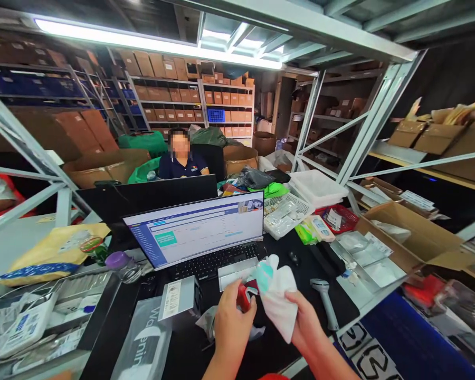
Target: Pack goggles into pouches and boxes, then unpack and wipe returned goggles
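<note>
My left hand (234, 316) is closed on a small red object (243, 297), pinched between thumb and fingers; its kind cannot be made out. My right hand (306, 319) grips a soft white cloth-like sheet (281, 306) with a teal patch at its upper left. The two held things are close together above the black desk mat. Beneath my left hand lies a crumpled greyish wrapper (208, 322), partly hidden. Left of it stands an open grey box with a printed label (172, 298). Behind my hands is a flat pale box (231, 274), in front of the keyboard (209, 264).
A lit monitor (206, 227) stands behind the keyboard, and a person (182, 161) sits beyond it. On the right are a barcode scanner (324, 301), a mouse (294, 257) and an open carton (411, 237). A purple-lidded jar (122, 266) and a printed plastic bag (142, 340) are on the left.
</note>
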### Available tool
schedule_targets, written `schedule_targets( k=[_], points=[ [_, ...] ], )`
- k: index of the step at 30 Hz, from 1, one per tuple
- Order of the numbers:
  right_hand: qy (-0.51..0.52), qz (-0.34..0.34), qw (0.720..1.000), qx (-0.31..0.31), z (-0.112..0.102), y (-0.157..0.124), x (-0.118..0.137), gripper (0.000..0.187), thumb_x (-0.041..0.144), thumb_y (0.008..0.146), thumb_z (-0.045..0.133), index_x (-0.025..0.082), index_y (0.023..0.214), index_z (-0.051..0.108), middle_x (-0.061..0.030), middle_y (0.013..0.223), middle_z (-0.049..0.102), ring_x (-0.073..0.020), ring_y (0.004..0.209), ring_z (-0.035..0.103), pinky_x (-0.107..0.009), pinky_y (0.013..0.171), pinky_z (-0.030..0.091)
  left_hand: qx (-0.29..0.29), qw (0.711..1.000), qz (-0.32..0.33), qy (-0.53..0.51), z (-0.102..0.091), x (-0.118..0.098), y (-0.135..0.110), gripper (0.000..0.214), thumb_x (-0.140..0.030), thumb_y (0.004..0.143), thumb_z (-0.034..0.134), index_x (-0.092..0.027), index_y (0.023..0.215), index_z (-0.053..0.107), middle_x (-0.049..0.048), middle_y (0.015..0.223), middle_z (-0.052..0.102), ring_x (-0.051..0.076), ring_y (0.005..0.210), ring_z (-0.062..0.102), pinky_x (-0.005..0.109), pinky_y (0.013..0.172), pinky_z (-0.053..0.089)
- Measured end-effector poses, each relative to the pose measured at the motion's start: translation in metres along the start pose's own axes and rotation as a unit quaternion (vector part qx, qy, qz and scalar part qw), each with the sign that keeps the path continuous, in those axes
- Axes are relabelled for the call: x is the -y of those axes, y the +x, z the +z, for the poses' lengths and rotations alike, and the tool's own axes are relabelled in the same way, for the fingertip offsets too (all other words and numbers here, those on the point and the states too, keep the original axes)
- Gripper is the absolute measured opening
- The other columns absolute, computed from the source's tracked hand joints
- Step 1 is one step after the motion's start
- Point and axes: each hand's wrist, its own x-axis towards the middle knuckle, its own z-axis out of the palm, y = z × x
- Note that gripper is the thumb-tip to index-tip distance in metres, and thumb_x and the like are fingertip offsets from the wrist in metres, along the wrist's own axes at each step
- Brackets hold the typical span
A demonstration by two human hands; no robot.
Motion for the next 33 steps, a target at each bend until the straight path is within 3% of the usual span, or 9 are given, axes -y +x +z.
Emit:
schedule_targets(
  k=[3,5,8,11,14,17,23,27,33],
  points=[
    [-0.021,-0.037,0.997,0.068,0.016,-0.006,-0.009,0.04,0.053,0.07,0.073,0.019,0.091,0.075,-0.0106,0.101,0.076,-0.03,0.099,0.068,-0.045,0.095,0.05,0.018,1.0,-0.012,0.01,-0.003,-0.002,0.002,0.04,-0.032,0.075,0.063,-0.022,0.114,0.065,0.0095,0.107,0.074,0.031,0.097,0.07,0.044,0.085,0.055],
    [-0.055,-0.056,0.993,0.084,0.02,-0.006,-0.015,0.043,0.061,0.072,0.072,0.02,0.086,0.075,-0.0087,0.089,0.075,-0.0266,0.086,0.067,-0.041,0.083,0.052,0.026,0.999,-0.009,0.021,-0.007,-0.004,0.001,0.039,-0.033,0.076,0.063,-0.023,0.114,0.064,0.009,0.105,0.074,0.031,0.095,0.071,0.043,0.082,0.054],
    [-0.147,-0.087,0.985,0.033,0.02,-0.002,-0.025,0.033,0.047,0.063,0.084,0.022,0.08,0.071,-0.0013,0.07,0.068,-0.018,0.063,0.058,-0.03,0.063,0.047,0.04,0.999,0.008,0.03,-0.01,-0.008,-0.003,0.039,-0.032,0.074,0.066,-0.022,0.112,0.064,0.009,0.104,0.074,0.031,0.094,0.07,0.041,0.08,0.053],
    [-0.244,-0.147,0.958,-0.028,0.022,0.002,-0.036,0.029,0.033,0.056,0.088,0.021,0.067,0.065,0.0017,0.064,0.062,-0.0153,0.061,0.052,-0.027,0.061,0.041,0.071,0.997,0.027,0.001,-0.012,-0.011,-0.008,0.025,-0.027,0.078,0.061,-0.024,0.103,0.065,0.0067,0.098,0.073,0.028,0.088,0.069,0.036,0.075,0.052],
    [-0.288,-0.191,0.935,-0.077,0.024,0.006,-0.046,0.034,0.03,0.055,0.084,0.022,0.054,0.051,0.0038,0.055,0.052,-0.0136,0.057,0.044,-0.026,0.057,0.035,0.109,0.993,0.015,-0.032,-0.013,-0.011,-0.012,0.014,-0.025,0.083,0.054,-0.023,0.091,0.066,0.0052,0.087,0.071,0.025,0.076,0.067,0.033,0.067,0.049],
    [-0.289,-0.2,0.931,-0.1,0.025,0.011,-0.048,0.046,0.031,0.053,0.083,0.023,0.049,0.038,0.0067,0.049,0.041,-0.0111,0.053,0.034,-0.025,0.052,0.029,0.128,0.991,0.005,-0.039,-0.014,-0.013,-0.014,0.02,-0.029,0.085,0.055,-0.022,0.1,0.067,0.0078,0.092,0.073,0.026,0.078,0.068,0.034,0.068,0.05],
    [-0.172,-0.209,0.96,-0.074,0.029,0.03,-0.027,0.051,0.045,0.067,0.081,0.024,0.06,0.035,0.0074,0.057,0.04,-0.0107,0.055,0.032,-0.024,0.053,0.031,0.124,0.988,0.066,-0.061,-0.01,-0.013,-0.014,0.032,-0.018,0.087,0.045,-0.021,0.111,0.065,0.0086,0.101,0.073,0.024,0.09,0.07,0.034,0.076,0.055],
    [-0.116,-0.213,0.968,-0.069,0.034,0.032,-0.031,0.056,0.048,0.068,0.082,0.024,0.063,0.032,0.0081,0.059,0.038,-0.0101,0.056,0.032,-0.024,0.055,0.031,0.103,0.988,0.109,-0.035,-0.006,0.002,-0.009,0.044,-0.013,0.082,0.045,-0.02,0.123,0.062,0.0129,0.121,0.071,0.029,0.113,0.067,0.042,0.092,0.055],
    [-0.224,-0.194,0.954,-0.054,0.03,0.017,-0.047,0.048,0.034,0.06,0.087,0.022,0.062,0.041,0.0069,0.058,0.045,-0.0105,0.057,0.038,-0.022,0.054,0.031,0.086,0.993,0.043,-0.069,0.002,0.022,-0.011,0.053,-0.023,0.087,0.053,-0.016,0.139,0.051,0.0148,0.134,0.064,0.032,0.121,0.063,0.048,0.101,0.052]
  ],
)
